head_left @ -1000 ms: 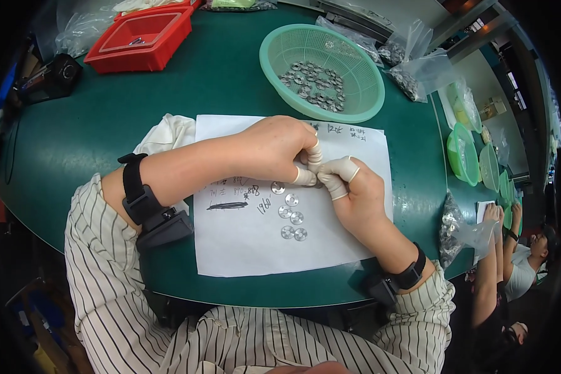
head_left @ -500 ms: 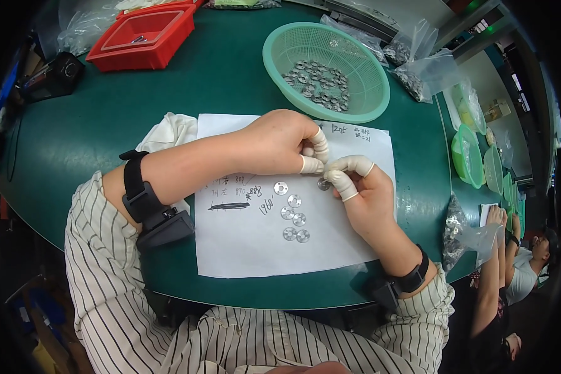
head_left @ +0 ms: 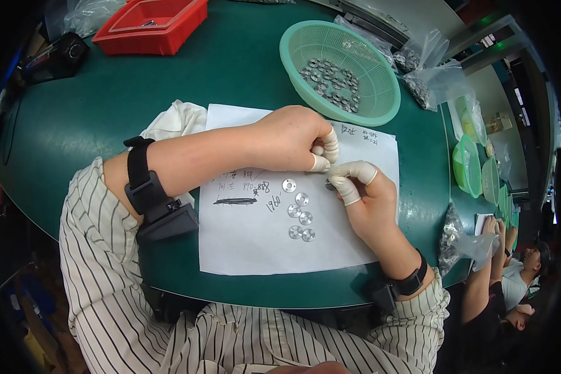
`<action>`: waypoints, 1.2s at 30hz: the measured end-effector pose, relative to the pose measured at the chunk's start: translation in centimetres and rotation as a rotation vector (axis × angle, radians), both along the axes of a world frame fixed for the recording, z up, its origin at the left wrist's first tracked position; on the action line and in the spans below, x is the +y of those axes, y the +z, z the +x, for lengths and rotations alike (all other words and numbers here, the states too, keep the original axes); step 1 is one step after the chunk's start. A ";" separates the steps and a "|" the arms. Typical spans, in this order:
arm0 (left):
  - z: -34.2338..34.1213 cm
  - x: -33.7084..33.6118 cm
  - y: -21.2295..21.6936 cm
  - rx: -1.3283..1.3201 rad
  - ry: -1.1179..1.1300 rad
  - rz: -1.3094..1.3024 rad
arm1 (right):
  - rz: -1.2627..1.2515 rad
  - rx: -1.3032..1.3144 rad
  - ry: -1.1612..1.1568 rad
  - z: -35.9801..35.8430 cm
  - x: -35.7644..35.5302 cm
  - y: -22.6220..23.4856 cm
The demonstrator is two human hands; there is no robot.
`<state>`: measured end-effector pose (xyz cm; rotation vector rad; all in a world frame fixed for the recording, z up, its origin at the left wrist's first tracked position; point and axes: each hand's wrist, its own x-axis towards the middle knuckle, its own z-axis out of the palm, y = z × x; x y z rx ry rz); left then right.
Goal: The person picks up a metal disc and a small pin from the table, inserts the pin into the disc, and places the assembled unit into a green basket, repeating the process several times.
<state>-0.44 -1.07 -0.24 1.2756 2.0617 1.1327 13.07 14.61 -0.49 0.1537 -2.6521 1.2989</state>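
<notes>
My left hand (head_left: 291, 138) and right hand (head_left: 366, 194), both in rubbery finger cots, are pinched shut on one small metal washer (head_left: 328, 184). Six flat shiny washers (head_left: 298, 215) sit on the smooth white paper sheet (head_left: 255, 249), bare paper all around them.

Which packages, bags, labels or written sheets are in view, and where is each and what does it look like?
White paper sheet: under both hands, rectangular, handwritten marks, six small metal discs on it.
Clear plastic bags: right of the green basket, crumpled, holding small grey parts.
Clear bag: right table edge, more metal parts inside.
Clear bag: top left beside the red tray, crumpled.
</notes>
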 end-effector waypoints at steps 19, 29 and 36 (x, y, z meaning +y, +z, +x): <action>0.1 0.1 0.9 -0.032 -0.005 -0.041 | 0.161 0.134 0.019 -0.3 0.0 -0.3; 0.8 0.2 0.6 0.297 -0.208 0.052 | -0.576 -0.119 -0.263 -0.8 1.3 -0.1; 1.9 0.1 2.2 0.073 -0.200 0.095 | -0.581 -0.065 -0.252 -0.8 1.5 -0.7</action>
